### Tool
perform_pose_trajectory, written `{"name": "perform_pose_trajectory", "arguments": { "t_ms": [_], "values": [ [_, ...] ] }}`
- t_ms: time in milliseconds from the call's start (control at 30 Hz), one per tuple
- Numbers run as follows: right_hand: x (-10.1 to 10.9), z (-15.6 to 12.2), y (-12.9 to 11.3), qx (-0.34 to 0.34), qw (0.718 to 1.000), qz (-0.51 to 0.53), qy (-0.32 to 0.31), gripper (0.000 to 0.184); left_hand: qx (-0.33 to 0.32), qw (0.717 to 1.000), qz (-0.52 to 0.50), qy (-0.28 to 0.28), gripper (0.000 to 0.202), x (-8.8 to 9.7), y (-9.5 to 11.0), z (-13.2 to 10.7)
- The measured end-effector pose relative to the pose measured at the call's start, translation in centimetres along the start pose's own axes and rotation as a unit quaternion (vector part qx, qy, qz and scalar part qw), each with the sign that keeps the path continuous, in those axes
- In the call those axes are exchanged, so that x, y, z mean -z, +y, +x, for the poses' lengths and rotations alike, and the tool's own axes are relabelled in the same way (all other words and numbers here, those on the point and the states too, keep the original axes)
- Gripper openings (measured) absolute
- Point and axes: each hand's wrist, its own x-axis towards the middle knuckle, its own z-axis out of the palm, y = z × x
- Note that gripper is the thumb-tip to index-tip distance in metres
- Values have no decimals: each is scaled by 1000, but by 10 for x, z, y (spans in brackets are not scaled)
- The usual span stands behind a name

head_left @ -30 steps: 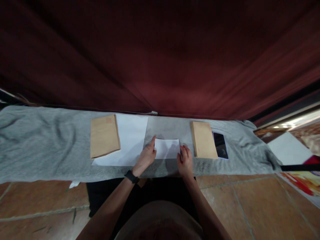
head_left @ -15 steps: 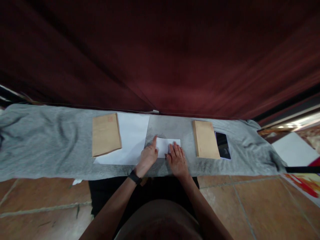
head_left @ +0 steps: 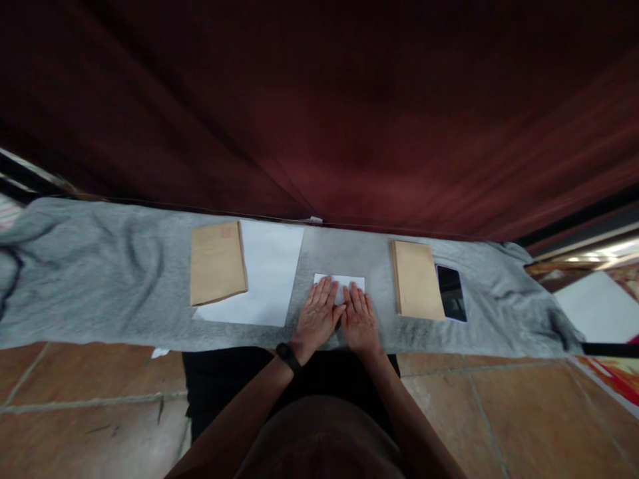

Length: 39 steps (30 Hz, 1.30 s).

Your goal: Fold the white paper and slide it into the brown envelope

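Pressing the left hand palm-down on a small folded white paper, fingers stretched straight and close together, clasping nothing. Laying the right hand flat in the same way just beside it, thumbs side by side, likewise fully opened and gripping nothing. Covering most of the paper with both palms, leaving only a narrow strip of its far edge showing beyond the fingertips. Looking plain, unmarked and straight-edged along that strip.

Keeping the paper on a grey cloth spread over the tiled floor, between a large white sheet on the left and the right brown envelope, apart from both. Wearing a dark wristband on the left wrist. Seeing also the left brown envelope lying partly on the white sheet, a dark phone just beside the right brown envelope, and a dark red curtain hanging behind the cloth.

Half a second ago, holding the paper's left edge with the left hand, index finger pointing up, and covering only its near right part with the right. A second ago, touching just its two sides, with nearly the whole rectangle showing. Now hiding far more of it, hands brought together on top. Leaving envelopes, sheet and phone lying as before.
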Motion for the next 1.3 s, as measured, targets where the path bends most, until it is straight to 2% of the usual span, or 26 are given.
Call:
{"name": "perform_pose_trajectory", "arguments": {
  "t_ms": [167,400,567,700,800,1033,1300],
  "values": [
    [0,-5,11,-26,1000,10,6,55,30,999,13,0,59,5,-8,0],
    [1,-9,39,-32,999,29,17,54,28,1000,11,-3,70,7,-9,1],
    [5,12,25,-15,995,100,28,55,26,999,36,-7,72,7,-8,2],
    [1,27,6,44,987,151,-29,54,23,997,67,-25,66,5,-10,2],
    [-4,27,4,60,989,124,-51,54,18,996,82,-29,64,5,-11,1],
    [-3,19,20,81,995,54,-36,53,-9,997,73,-12,65,11,-15,-1],
    [-5,18,27,67,997,19,-28,54,-29,996,80,5,63,16,-19,-4]
  ]
}}
